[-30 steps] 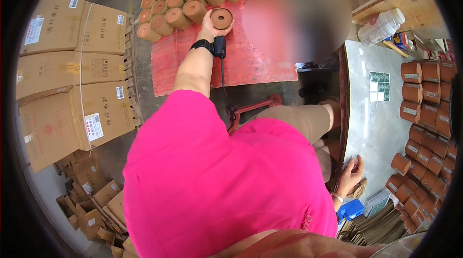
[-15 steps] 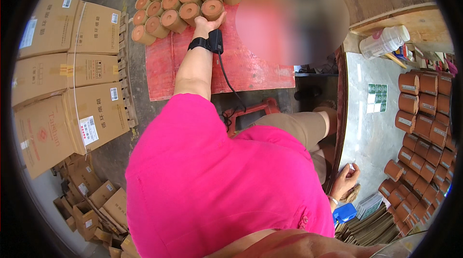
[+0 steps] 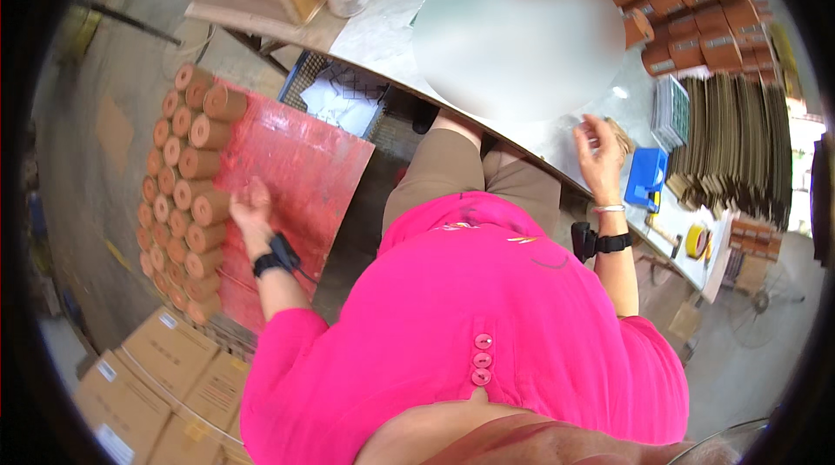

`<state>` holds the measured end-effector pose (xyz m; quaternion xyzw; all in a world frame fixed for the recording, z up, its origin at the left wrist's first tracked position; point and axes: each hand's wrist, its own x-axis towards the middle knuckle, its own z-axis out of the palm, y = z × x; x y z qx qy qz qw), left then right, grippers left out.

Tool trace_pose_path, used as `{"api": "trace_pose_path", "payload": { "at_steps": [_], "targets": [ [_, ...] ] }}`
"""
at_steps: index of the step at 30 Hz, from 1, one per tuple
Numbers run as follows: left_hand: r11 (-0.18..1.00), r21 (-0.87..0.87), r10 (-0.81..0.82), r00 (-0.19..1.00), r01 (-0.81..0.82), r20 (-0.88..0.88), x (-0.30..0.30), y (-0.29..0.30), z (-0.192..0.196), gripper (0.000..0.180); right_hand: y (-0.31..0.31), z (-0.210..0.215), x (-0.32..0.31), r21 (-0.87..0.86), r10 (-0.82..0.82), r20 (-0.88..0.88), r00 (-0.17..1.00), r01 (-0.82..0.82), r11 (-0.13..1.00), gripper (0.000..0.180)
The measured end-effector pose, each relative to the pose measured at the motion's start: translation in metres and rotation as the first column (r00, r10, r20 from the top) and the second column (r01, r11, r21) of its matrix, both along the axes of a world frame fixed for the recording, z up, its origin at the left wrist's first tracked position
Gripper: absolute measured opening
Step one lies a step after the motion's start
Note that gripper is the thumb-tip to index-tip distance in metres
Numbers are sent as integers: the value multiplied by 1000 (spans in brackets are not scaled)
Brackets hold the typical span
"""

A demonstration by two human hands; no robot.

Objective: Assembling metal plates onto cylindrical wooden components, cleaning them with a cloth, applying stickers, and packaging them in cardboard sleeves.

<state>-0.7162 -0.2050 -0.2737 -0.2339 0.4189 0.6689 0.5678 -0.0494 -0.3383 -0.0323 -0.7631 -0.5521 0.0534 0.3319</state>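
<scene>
**Worker reaching between stacked rolls and table**

A person in a bright pink shirt is sitting between a red board (image 3: 296, 178) on the left and a pale table (image 3: 409, 21) on the right. The left hand (image 3: 250, 208), fingers loosely curled and holding nothing, is hovering just beside a brown cardboard roll (image 3: 211, 207) in the stack of rolls lined along the board's left edge. The right hand (image 3: 600, 156), fingers spread and empty, is hanging over the table edge near a blue box (image 3: 645, 176). More brown rolls (image 3: 696, 21) are crowding the table's far right, beside flat cardboard sheets (image 3: 739, 143). Cardboard cartons (image 3: 156, 387) are sitting near left.
</scene>
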Motion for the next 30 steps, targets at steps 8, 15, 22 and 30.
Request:
{"api": "trace_pose_path", "payload": {
  "at_steps": [8, 15, 22, 30],
  "targets": [
    [57, -63, -679, -7, 996, -734, 275, 26, 263, 35, -43, 11, 53, -161, -279, 363, 889, 355, 921, 40],
    [454, -624, 23, -709, 636, -705, 404, 178, 228, 62, -41, 0, 57, -188, -233, 274, 933, 289, 939, 44],
    [211, -934, -156, -933, 289, -324, 432, 210, 243, 68, -35, -8, 62, -85, -240, 258, 936, 270, 959, 35],
    [275, -476, -373, -363, 835, -854, 419, 158, 223, 32, -33, -23, 75, 24, -127, 283, 951, 125, 992, 22]
  ]
}}
